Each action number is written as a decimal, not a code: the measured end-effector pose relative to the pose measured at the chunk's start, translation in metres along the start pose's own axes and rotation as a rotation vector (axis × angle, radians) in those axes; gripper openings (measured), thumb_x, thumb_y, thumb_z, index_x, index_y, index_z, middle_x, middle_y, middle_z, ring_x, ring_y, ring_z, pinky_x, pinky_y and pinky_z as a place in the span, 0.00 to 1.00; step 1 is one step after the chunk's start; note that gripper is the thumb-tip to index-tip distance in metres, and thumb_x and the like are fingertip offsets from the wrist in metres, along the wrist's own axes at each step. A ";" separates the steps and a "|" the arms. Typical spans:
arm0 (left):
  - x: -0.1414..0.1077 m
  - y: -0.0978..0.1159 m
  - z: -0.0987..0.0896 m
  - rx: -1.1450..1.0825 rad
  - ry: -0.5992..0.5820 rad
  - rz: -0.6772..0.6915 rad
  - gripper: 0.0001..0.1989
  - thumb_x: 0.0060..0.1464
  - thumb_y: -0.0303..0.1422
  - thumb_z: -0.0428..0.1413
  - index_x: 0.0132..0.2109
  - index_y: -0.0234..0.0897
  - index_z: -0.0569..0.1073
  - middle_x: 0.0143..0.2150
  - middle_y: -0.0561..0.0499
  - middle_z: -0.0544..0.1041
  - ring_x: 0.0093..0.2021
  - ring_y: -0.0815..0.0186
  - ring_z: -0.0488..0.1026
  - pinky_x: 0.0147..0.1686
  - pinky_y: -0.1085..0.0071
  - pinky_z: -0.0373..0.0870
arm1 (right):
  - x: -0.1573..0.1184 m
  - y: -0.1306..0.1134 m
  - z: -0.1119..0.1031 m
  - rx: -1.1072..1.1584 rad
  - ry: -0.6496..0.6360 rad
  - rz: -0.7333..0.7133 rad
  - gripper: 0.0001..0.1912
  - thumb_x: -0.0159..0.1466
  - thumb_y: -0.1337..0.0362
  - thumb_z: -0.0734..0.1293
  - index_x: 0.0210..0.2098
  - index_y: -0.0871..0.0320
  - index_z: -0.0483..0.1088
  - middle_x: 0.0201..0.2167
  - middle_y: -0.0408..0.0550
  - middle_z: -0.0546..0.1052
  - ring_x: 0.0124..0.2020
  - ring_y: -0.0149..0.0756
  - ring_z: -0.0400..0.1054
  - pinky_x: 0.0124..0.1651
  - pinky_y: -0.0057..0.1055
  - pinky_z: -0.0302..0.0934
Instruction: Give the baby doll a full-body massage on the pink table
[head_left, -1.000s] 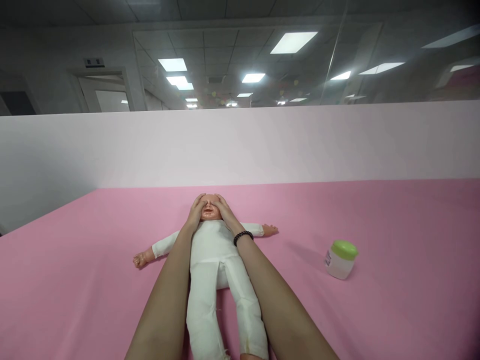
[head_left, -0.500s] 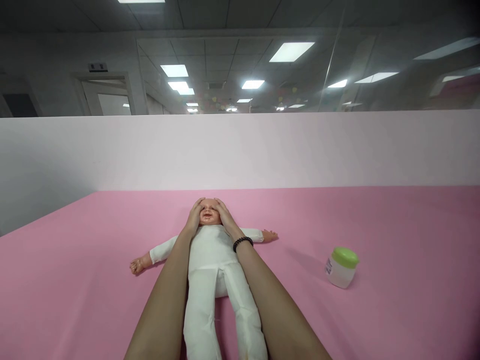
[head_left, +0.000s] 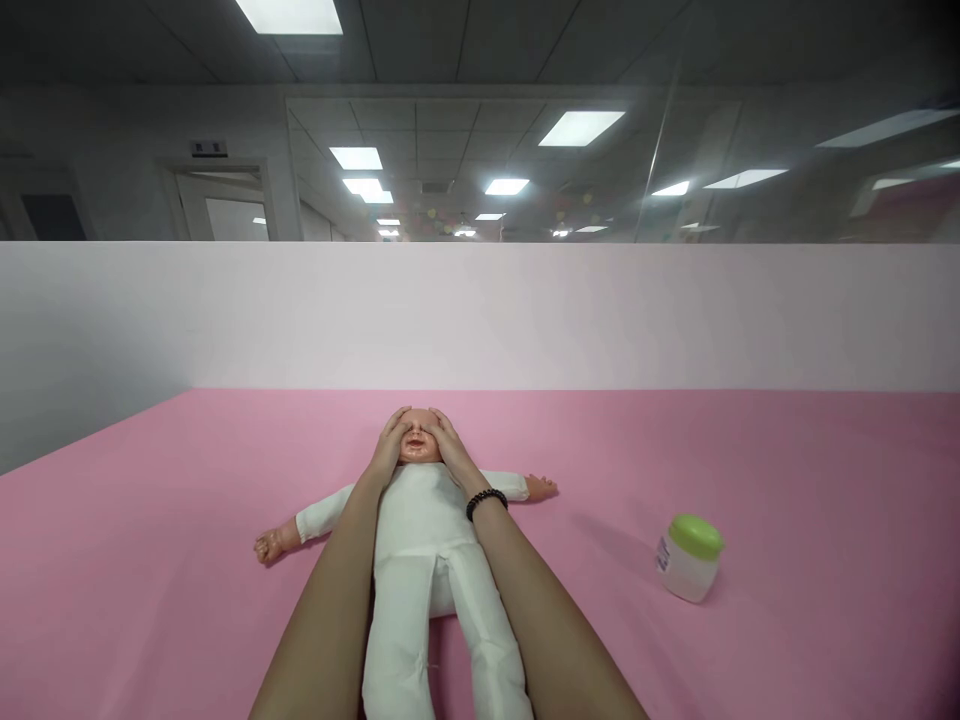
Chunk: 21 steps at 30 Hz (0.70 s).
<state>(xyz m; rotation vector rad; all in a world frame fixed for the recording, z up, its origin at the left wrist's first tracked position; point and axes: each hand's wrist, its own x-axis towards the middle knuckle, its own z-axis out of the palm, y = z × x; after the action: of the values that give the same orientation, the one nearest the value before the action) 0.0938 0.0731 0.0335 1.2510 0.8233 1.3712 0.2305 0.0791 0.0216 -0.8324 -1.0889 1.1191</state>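
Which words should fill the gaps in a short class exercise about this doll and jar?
The left hand and the right hand cover the ____ of the doll, leaving its mouth showing.
The black bead bracelet sits on the person's ____ wrist.
The doll wears a ____ suit.
The jar on the pink sheet has a ____ lid.

Missing words: eyes, right, white, green.

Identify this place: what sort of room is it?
Probably an office-style indoor room with a staged work area: panel lights in a tiled ceiling, a glass partition beyond a white wall, and a pink-covered table holding a baby doll.
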 end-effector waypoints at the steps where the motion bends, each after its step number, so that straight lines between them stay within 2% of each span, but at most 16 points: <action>1: 0.000 0.001 0.001 0.008 0.012 -0.003 0.27 0.53 0.38 0.55 0.61 0.41 0.69 0.64 0.44 0.69 0.60 0.54 0.69 0.59 0.62 0.67 | 0.000 -0.001 0.000 0.004 -0.002 0.004 0.20 0.69 0.57 0.67 0.57 0.58 0.67 0.56 0.53 0.70 0.53 0.43 0.69 0.54 0.45 0.68; 5: -0.003 0.003 0.001 0.000 0.021 -0.019 0.28 0.54 0.39 0.55 0.61 0.40 0.68 0.64 0.43 0.69 0.61 0.54 0.70 0.59 0.62 0.68 | -0.006 -0.006 0.000 0.031 -0.027 0.020 0.20 0.69 0.57 0.67 0.57 0.59 0.67 0.55 0.53 0.70 0.53 0.43 0.69 0.53 0.45 0.68; 10: -0.013 0.004 -0.010 -0.057 -0.146 -0.085 0.39 0.52 0.44 0.64 0.68 0.50 0.59 0.64 0.43 0.69 0.58 0.53 0.73 0.58 0.57 0.70 | -0.022 -0.014 -0.007 0.069 -0.095 0.052 0.20 0.68 0.57 0.67 0.57 0.58 0.67 0.55 0.53 0.70 0.53 0.43 0.69 0.53 0.45 0.68; 15: -0.025 0.008 -0.023 -0.065 -0.317 -0.104 0.51 0.45 0.36 0.71 0.71 0.59 0.52 0.70 0.44 0.60 0.63 0.50 0.69 0.62 0.53 0.67 | -0.034 -0.022 -0.013 0.092 -0.149 0.085 0.21 0.69 0.57 0.67 0.58 0.59 0.67 0.55 0.53 0.70 0.52 0.43 0.69 0.53 0.45 0.68; 21: -0.023 0.005 -0.027 -0.088 -0.331 -0.089 0.53 0.43 0.30 0.71 0.71 0.57 0.54 0.72 0.44 0.57 0.65 0.49 0.66 0.64 0.53 0.64 | -0.040 -0.028 -0.017 0.123 -0.150 0.115 0.21 0.69 0.57 0.67 0.58 0.59 0.67 0.56 0.54 0.70 0.54 0.44 0.69 0.55 0.47 0.67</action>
<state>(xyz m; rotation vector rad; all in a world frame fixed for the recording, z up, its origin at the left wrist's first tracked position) 0.0645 0.0541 0.0267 1.3117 0.5748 1.0792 0.2520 0.0339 0.0325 -0.7305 -1.0932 1.3493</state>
